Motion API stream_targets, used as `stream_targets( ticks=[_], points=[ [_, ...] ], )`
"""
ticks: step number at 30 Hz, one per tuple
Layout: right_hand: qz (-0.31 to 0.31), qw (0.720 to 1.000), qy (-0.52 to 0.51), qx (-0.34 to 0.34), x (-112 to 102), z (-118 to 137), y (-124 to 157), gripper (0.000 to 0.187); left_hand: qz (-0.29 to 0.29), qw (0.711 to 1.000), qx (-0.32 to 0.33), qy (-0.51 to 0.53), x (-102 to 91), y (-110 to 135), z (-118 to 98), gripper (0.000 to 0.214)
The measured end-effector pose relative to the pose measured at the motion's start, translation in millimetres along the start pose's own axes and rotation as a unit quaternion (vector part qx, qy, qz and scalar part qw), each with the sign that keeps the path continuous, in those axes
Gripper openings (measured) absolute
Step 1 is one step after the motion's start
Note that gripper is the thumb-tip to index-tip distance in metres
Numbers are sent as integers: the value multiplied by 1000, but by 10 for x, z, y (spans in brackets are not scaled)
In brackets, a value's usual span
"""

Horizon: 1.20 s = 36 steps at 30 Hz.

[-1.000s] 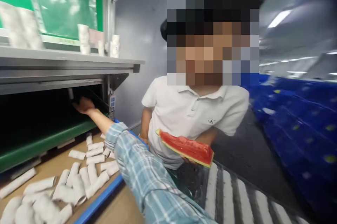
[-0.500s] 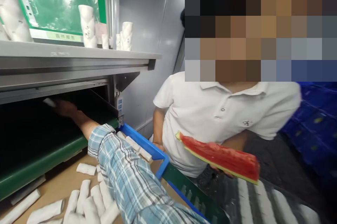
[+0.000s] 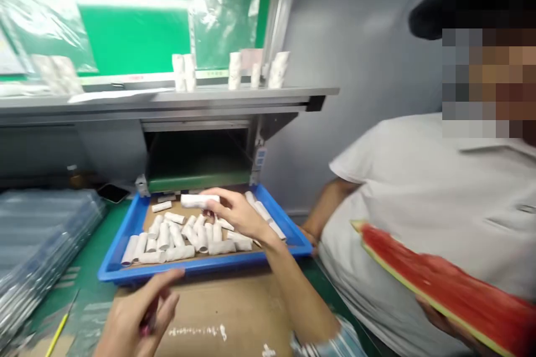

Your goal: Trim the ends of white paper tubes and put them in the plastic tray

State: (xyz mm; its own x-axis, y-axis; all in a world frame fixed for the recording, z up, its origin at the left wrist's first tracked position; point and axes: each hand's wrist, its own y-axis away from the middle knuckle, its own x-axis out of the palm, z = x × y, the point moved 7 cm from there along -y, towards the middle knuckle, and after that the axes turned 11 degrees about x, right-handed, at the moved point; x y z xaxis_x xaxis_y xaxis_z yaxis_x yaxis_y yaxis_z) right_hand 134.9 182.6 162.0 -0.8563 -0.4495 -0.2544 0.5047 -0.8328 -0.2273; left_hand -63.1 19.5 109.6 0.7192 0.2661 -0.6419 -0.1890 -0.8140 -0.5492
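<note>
My right hand (image 3: 237, 212) grips a short white tube (image 3: 200, 201) between thumb and fingers, holding it level above the blue tray (image 3: 184, 274). Many similar white tubes (image 3: 180, 252) lie loosely in that tray, some piled on one another. Nearer to me, my left hand (image 3: 140, 312) is in front of the tray's near rim, index finger pointing forward and the other fingers curled. Something small and dark pinkish shows within those curled fingers, too blurred to name.
A co-worker in a white shirt (image 3: 402, 178) stands at the right, holding a watermelon slice (image 3: 444, 281). Cardboard (image 3: 226, 312) lies before the tray. Clear plastic trays (image 3: 46, 234), a phone (image 3: 113, 193) and a yellow pen-like tool (image 3: 58, 332) are leftward. White tubes stand on the shelf (image 3: 218, 94).
My right hand has come back from the dark opening under the shelf to above the blue tray, with a white tube in it. My view has swung left, and my left hand has appeared.
</note>
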Motion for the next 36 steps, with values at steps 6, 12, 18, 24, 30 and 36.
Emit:
stream_targets(
  ticks=[6,12,18,24,30,36],
  points=[
    [55,997,-54,26,-29,-89,222,42,-15,992,-15,127,68,-1051,-1,59],
    [11,991,-131,31,-231,-100,208,40,-3,983,12,183,318,-1460,31,42],
    [-26,991,-131,14,-303,-60,257,30,10,981,24,194,394,-1499,90,41],
    [-57,991,-114,27,-286,-104,282,33,-7,976,54,209,369,-1537,80,29],
    [-62,988,-142,15,-208,-62,308,35,-23,973,105,205,346,-1538,13,27],
    [-57,986,-148,-53,-187,104,328,37,-48,967,198,152,282,-1502,-96,38]
  ],
)
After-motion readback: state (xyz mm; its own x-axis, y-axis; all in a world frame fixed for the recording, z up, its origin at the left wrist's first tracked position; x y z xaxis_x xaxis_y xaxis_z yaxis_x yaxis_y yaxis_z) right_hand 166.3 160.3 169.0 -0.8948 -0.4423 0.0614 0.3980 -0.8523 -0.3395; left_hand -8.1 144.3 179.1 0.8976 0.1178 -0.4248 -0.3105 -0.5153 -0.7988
